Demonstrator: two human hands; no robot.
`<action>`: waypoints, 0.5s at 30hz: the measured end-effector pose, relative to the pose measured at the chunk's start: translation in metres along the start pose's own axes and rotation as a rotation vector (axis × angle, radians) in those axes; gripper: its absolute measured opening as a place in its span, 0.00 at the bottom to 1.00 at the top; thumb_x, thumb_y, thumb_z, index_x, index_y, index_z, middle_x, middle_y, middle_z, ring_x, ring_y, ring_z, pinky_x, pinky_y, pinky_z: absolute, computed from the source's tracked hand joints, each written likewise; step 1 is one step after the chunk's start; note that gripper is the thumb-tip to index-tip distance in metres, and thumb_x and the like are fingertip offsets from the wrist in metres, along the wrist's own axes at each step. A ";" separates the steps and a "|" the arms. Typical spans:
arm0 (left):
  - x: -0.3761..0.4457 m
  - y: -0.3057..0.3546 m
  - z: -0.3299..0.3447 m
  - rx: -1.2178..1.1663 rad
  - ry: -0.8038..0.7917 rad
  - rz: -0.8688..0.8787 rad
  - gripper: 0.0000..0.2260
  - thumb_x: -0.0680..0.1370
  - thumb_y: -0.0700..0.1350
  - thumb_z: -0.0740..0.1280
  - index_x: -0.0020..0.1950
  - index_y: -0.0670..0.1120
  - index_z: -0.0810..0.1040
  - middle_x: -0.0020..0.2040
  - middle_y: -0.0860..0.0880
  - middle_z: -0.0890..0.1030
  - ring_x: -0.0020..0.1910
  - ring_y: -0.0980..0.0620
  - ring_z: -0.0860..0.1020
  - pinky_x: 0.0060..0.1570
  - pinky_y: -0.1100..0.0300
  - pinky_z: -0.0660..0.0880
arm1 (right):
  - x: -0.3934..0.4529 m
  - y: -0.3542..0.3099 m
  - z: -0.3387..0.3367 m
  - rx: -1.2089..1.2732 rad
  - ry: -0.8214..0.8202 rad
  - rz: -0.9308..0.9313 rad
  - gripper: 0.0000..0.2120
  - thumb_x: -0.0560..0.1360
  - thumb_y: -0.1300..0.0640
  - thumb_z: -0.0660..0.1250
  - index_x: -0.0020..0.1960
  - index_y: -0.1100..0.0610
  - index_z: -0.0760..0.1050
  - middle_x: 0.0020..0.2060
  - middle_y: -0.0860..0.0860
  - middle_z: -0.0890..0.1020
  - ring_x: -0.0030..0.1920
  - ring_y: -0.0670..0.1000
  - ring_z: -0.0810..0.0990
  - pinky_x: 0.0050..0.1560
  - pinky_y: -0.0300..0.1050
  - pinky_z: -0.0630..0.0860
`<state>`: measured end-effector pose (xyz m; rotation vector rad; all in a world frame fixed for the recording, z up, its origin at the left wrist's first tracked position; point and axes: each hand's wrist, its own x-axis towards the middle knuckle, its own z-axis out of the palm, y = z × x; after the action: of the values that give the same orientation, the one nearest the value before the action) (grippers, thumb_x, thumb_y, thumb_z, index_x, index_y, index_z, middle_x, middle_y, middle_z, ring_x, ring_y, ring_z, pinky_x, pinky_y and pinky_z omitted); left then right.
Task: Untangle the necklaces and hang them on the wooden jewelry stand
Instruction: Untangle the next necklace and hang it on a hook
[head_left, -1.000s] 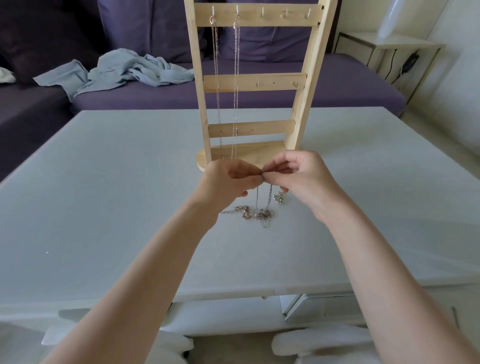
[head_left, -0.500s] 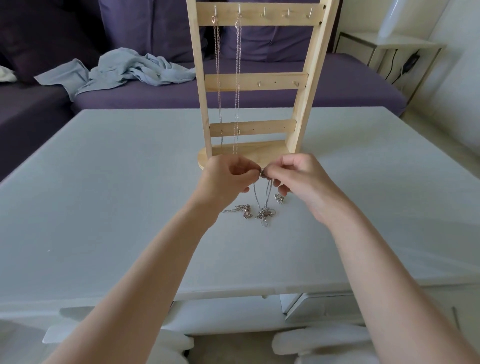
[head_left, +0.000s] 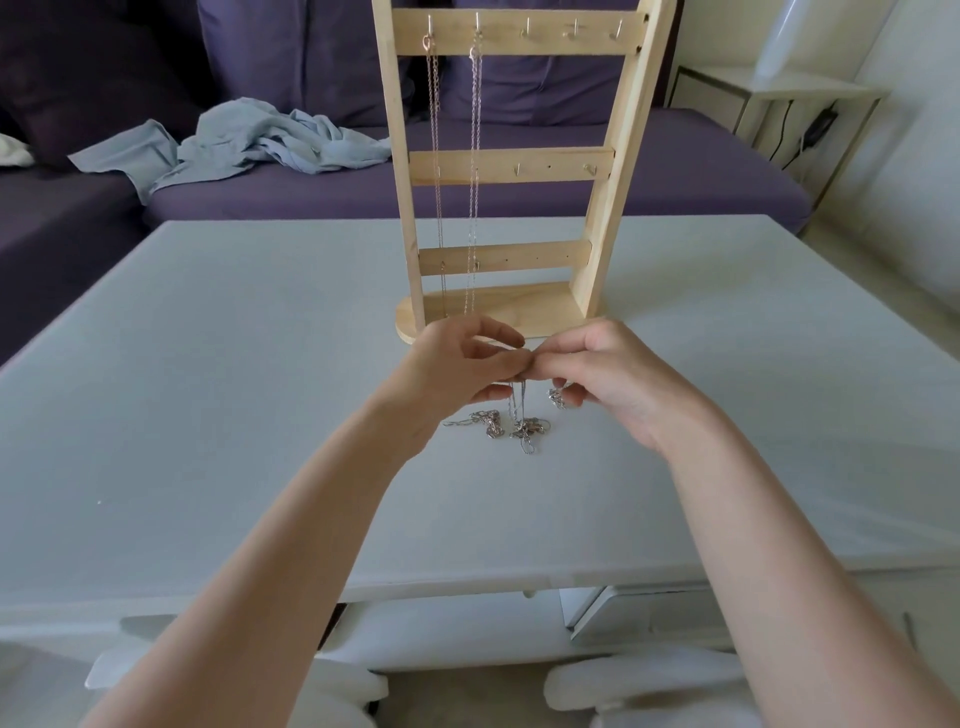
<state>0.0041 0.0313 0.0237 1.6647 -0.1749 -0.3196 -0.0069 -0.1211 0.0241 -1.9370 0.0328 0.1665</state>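
Two hands met fingertip to fingertip just near of the stand (head_left: 511, 171): left hand (head_left: 457, 371) and right hand (head_left: 605, 376) each pinched one chain (head_left: 519, 402), which hung straight down to the tangle (head_left: 511, 428) on the table (head_left: 208, 364).

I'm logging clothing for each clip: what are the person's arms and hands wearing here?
Nothing shows: the left hand and right hand are bare, with no visible rings, watch or bracelets, and both forearms are uncovered to the frame edge, no sleeves in view.
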 end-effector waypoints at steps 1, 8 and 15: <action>0.000 0.000 -0.002 -0.003 -0.004 -0.008 0.03 0.75 0.37 0.69 0.45 0.44 0.77 0.36 0.49 0.80 0.32 0.59 0.78 0.40 0.68 0.78 | -0.001 0.000 -0.001 0.000 -0.002 -0.004 0.04 0.69 0.61 0.71 0.35 0.57 0.82 0.31 0.50 0.72 0.35 0.49 0.68 0.37 0.41 0.65; 0.004 -0.003 -0.003 0.188 -0.043 -0.108 0.03 0.77 0.38 0.67 0.44 0.44 0.78 0.33 0.49 0.74 0.29 0.58 0.74 0.42 0.65 0.77 | 0.002 0.000 0.001 -0.397 0.099 -0.291 0.05 0.70 0.59 0.73 0.36 0.52 0.81 0.39 0.45 0.73 0.37 0.44 0.70 0.38 0.29 0.65; 0.004 -0.007 0.005 0.711 0.204 0.117 0.03 0.74 0.42 0.69 0.43 0.44 0.81 0.31 0.54 0.73 0.28 0.58 0.70 0.24 0.71 0.63 | 0.010 0.010 0.012 -0.543 0.190 -0.500 0.03 0.70 0.64 0.71 0.38 0.62 0.80 0.42 0.49 0.70 0.37 0.39 0.68 0.40 0.37 0.66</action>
<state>0.0058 0.0266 0.0160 2.3637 -0.2495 0.0158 0.0011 -0.1134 0.0092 -2.4251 -0.4062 -0.3792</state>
